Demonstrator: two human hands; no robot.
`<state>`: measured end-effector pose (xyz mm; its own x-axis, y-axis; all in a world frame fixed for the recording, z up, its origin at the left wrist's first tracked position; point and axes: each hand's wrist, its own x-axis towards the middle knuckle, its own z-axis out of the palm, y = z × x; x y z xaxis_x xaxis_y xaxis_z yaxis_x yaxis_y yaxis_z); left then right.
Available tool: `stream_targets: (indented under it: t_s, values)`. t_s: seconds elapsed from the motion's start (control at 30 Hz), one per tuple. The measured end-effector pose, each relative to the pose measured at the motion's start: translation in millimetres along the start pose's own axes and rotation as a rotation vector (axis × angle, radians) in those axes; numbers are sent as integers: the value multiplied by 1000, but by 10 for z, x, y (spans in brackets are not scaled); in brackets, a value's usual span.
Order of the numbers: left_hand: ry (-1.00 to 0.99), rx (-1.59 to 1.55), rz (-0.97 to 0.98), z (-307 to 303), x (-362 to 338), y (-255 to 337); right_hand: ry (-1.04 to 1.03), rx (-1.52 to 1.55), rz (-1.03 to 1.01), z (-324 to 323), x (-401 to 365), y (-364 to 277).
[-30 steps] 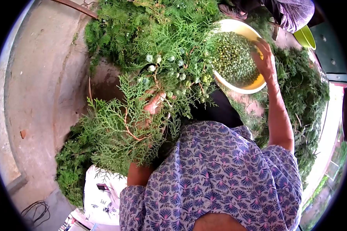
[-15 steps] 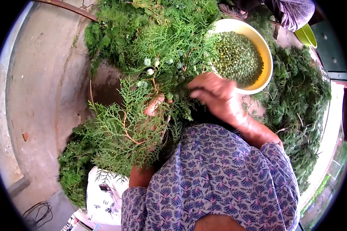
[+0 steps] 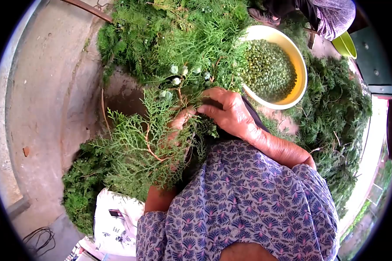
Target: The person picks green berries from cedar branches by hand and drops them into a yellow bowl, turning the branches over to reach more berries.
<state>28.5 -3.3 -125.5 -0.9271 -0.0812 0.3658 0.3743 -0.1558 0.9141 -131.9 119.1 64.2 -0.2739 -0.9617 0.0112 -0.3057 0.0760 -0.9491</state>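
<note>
A leafy green conifer branch (image 3: 148,139) with a brown stem lies across my lap, and my left hand (image 3: 178,122) is closed around it, partly hidden by the sprigs. Several pale blue-green cones (image 3: 176,81) show at its upper end. My right hand (image 3: 231,111) meets the fingertips of my left at the stem, thumb and fingers pinched together; what lies between them is hidden. Just beyond my right hand stands a yellow bowl (image 3: 301,65) with a white rim, holding a heap of small green cones (image 3: 270,69).
Cut conifer branches are piled ahead (image 3: 161,35), at right (image 3: 335,117) and at lower left (image 3: 80,187). A white printed sack (image 3: 113,226) lies by my left side. Another person's leg and shoe (image 3: 265,17) are at the top, near a lime-green basin (image 3: 345,45).
My right hand has moved left, from beside the bowl to the stem, and its fingers now touch my left fingertips. My left hand still grips the branch.
</note>
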Motion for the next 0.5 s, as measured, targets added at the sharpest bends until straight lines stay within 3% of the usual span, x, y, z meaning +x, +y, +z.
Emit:
stream_targets:
  t_s: [0.03, 0.07, 0.13, 0.23, 0.4, 0.43, 0.5]
  values:
    - [490, 193, -532, 189, -292, 374, -10, 57, 32, -1, 5, -9]
    - [581, 32, -448, 317, -175, 523, -10, 57, 31, 17, 11, 20]
    - [616, -18, -410, 371, -158, 521, 88, -17, -144, 65, 29, 129]
    - [654, -14, -370, 401, -159, 528, 91, -129, -250, 41, 49, 189]
    - [701, 107, -238, 400, -84, 485, 84, -286, -190, 24, 13, 143]
    - [699, 107, -238, 421, -41, 510, 96, -240, -224, 37, 22, 156]
    - [853, 29, -450, 481, 149, 702, 135, -164, -253, 101, 27, 219]
